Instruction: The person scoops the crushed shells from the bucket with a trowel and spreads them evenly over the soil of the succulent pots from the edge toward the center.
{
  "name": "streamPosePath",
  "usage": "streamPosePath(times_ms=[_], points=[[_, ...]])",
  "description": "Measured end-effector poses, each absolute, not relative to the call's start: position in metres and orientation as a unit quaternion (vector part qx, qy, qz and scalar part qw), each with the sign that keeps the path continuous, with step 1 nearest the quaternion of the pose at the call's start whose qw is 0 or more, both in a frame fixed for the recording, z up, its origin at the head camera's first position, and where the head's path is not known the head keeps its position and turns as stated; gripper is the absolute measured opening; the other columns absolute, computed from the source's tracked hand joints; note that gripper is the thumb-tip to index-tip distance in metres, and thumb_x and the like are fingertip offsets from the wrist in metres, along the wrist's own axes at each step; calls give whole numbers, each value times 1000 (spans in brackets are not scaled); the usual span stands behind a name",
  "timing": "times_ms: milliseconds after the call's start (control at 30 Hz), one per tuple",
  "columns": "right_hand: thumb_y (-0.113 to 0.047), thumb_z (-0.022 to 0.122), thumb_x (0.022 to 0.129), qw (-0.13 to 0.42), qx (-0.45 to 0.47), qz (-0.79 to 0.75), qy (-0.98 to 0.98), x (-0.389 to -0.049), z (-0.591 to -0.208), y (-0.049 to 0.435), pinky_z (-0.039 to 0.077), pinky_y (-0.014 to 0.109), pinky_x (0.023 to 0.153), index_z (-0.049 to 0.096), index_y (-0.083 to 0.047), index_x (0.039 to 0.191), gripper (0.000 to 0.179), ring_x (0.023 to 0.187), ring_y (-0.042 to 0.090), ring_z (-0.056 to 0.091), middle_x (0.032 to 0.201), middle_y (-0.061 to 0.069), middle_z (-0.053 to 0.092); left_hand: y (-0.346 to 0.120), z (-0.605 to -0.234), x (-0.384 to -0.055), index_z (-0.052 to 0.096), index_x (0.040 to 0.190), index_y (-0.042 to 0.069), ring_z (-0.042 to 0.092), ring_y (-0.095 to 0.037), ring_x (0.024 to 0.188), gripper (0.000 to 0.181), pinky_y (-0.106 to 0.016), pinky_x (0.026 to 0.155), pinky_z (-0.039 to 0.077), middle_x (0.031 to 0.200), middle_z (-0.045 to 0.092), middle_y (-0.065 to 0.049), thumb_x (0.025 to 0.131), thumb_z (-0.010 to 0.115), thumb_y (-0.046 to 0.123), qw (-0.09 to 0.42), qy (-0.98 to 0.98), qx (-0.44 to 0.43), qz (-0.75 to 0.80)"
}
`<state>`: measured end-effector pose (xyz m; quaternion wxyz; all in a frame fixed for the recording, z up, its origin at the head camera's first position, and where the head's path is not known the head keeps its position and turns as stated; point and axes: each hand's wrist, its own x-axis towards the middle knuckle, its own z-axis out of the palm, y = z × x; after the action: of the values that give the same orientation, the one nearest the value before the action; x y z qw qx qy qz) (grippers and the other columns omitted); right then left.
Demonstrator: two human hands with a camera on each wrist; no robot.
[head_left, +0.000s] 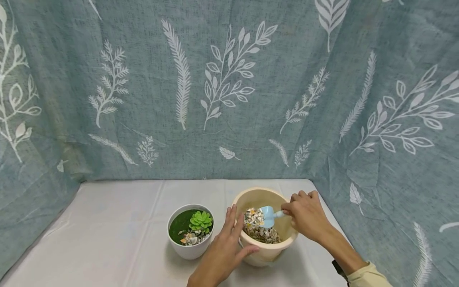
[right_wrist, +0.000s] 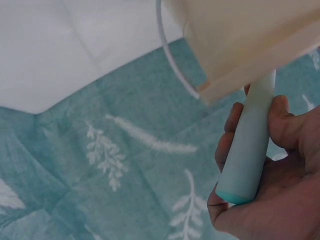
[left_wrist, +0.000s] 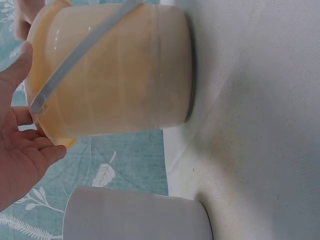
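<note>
Gripped the light-blue shovel in the right hand with fingers curled round its handle, apparently scooping pebbles inside the cream bucket, steadied from outside by the left hand with thumb and fingers apart, and seemingly needed a level lift next.

A teal curtain with white leaf prints hangs behind a white tabletop.

The bucket looks cream, the scoop pale blue, the pot at the bucket's nine o'clock white, the cloth at twelve white-leafed teal.
</note>
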<state>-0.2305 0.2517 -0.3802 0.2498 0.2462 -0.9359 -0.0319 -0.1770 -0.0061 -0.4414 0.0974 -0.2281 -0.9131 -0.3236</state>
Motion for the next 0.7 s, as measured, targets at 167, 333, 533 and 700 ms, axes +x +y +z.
streamPosePath(times_ms=[167,333,533,700], points=[[-11,84,85,246,229,-13,-942,-225,-370,264,31,38,73,82,-26,87,15,67,13,41,72,-4,63,-6,-443,-177,37,162,3,27,-43,159,93,-57,109,52,175,18,-21,95,63,62,104,-910,-227,-330],[-9,82,85,249,222,15,-943,-219,-360,268,30,38,72,83,-23,88,14,68,13,44,73,-2,66,-8,-444,-176,37,161,2,26,-42,160,93,-57,114,48,175,19,-21,95,62,64,109,-907,-227,-336],[-8,79,88,236,217,33,-947,-211,-349,263,34,42,76,83,-21,90,14,71,13,48,74,-4,66,-17,-439,-177,36,161,0,23,-43,160,92,-57,121,41,174,21,-22,95,68,56,83,-901,-228,-359],[-10,78,90,230,212,48,-949,-205,-343,257,34,44,78,83,-21,93,12,73,13,49,77,-4,68,-31,-434,-175,34,162,2,25,-40,161,93,-57,123,38,175,21,-16,93,73,51,85,-895,-209,-384]])
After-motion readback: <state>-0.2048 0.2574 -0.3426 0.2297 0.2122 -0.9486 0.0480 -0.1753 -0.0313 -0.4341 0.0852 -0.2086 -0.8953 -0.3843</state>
